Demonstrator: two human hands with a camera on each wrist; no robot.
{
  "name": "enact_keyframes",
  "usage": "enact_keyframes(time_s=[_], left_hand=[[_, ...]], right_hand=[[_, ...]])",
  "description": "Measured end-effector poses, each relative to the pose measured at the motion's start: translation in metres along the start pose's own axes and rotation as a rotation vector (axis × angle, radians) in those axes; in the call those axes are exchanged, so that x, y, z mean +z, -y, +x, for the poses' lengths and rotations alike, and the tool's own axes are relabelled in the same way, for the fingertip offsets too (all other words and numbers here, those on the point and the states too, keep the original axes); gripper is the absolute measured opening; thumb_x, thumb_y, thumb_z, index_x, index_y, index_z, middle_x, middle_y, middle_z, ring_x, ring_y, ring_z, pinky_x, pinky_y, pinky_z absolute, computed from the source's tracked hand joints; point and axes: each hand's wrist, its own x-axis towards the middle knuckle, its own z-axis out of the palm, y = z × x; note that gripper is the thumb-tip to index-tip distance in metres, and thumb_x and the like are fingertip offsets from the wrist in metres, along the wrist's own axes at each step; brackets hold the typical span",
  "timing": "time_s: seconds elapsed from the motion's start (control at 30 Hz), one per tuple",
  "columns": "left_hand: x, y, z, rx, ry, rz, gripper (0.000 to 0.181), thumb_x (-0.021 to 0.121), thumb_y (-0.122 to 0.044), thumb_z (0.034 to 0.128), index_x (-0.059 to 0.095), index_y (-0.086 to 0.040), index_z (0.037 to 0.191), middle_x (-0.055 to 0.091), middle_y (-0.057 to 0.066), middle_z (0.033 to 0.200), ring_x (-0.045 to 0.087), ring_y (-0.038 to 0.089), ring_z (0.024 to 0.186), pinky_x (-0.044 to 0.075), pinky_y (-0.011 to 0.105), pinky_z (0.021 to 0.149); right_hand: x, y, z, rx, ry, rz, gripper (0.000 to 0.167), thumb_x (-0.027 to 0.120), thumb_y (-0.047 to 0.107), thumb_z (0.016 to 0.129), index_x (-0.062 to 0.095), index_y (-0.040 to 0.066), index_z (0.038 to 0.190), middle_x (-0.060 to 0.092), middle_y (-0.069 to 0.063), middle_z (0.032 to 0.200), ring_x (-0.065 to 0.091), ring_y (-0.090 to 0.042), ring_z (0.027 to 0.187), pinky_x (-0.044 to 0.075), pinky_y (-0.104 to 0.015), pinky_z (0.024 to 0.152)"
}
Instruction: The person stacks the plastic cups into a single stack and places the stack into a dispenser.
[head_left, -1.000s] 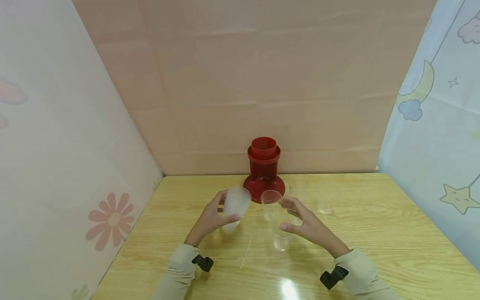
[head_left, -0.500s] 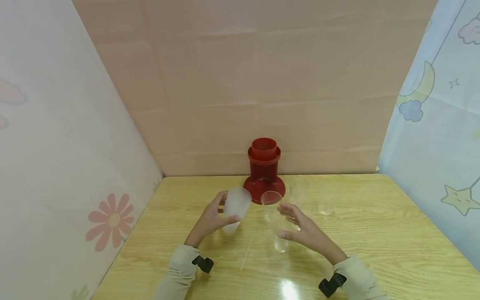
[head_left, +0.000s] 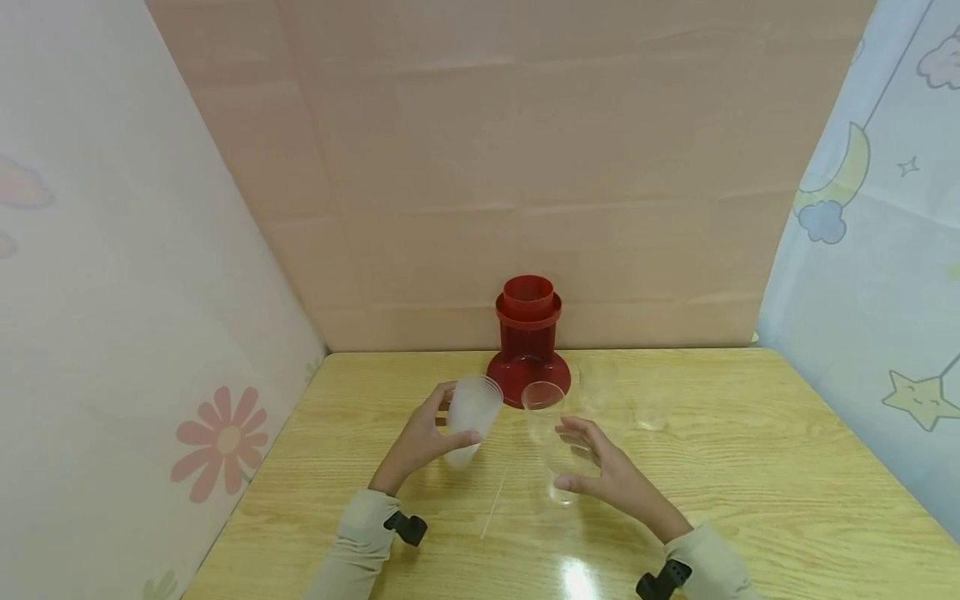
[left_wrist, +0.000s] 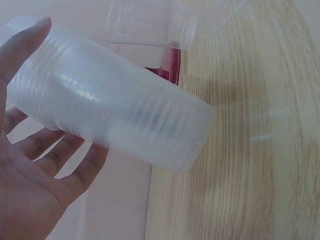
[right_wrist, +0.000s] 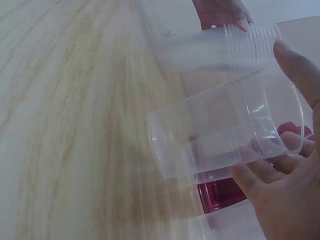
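In the head view my left hand (head_left: 420,442) grips a slanted stack of clear plastic cups (head_left: 472,412), thumb on one side and fingers on the other. Up close, the left wrist view shows many nested rims on the stack (left_wrist: 115,100). One single clear plastic cup (head_left: 542,421) stands upright to the right of the stack. My right hand (head_left: 611,475) is beside this cup, its thumb and fingers spread with a wide gap. From the right wrist, the cup (right_wrist: 215,127) shows between the thumb and fingers, and the thumb looks apart from its wall.
A dark red flared-base holder (head_left: 527,333) stands behind the cups, near the back wall. Further faint clear cups (head_left: 651,408) are on the table (head_left: 750,467) to the right. A thin pale strip (head_left: 492,508) lies between the hands.
My right hand has drawn back slightly toward the near edge, away from the single cup, which has stayed in place. The left hand and its stack have hardly moved.
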Motion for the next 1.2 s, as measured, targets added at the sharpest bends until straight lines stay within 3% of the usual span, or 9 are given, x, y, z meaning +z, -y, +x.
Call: enact_keyframes(time_s=[0.2,0.43,0.9,1.2], left_hand=[[0.0,0.002,0.0,0.026,-0.002,0.019,0.076,0.085,-0.033,0.0806,0.045,-0.02,0.144,0.058,0.004,0.129,0.055,0.023,0.115,0.049,0.046,0.093],[0.0,0.003,0.0,0.027,-0.002,0.018,0.076,0.085,-0.032,0.0805,0.045,-0.021,0.144,0.058,0.003,0.129,0.055,0.022,0.115,0.049,0.044,0.092],[0.0,0.002,0.0,0.036,0.005,0.007,0.076,0.085,-0.031,0.0812,0.044,-0.022,0.145,0.058,0.004,0.13,0.055,0.022,0.116,0.049,0.044,0.093],[0.0,0.001,-0.001,0.028,0.006,0.005,0.076,0.084,-0.025,0.0823,0.043,-0.018,0.147,0.057,0.007,0.131,0.055,0.025,0.116,0.048,0.047,0.094]], right_hand=[[0.003,-0.006,-0.003,-0.037,0.01,0.013,0.083,0.081,0.016,0.085,0.031,0.013,0.152,0.049,-0.015,0.147,0.05,-0.039,0.131,0.044,-0.048,0.104],[0.006,-0.015,-0.008,0.005,0.036,0.033,0.088,0.081,0.015,0.084,0.028,0.012,0.153,0.046,-0.023,0.147,0.048,-0.048,0.129,0.039,-0.062,0.102],[0.01,-0.018,-0.01,-0.02,0.023,0.031,0.071,0.077,0.012,0.089,0.034,-0.001,0.144,0.051,-0.028,0.139,0.049,-0.044,0.127,0.046,-0.051,0.101],[0.008,-0.019,-0.011,-0.038,-0.002,0.007,0.058,0.073,0.012,0.092,0.04,0.01,0.139,0.055,-0.021,0.138,0.054,-0.035,0.126,0.049,-0.042,0.098]])
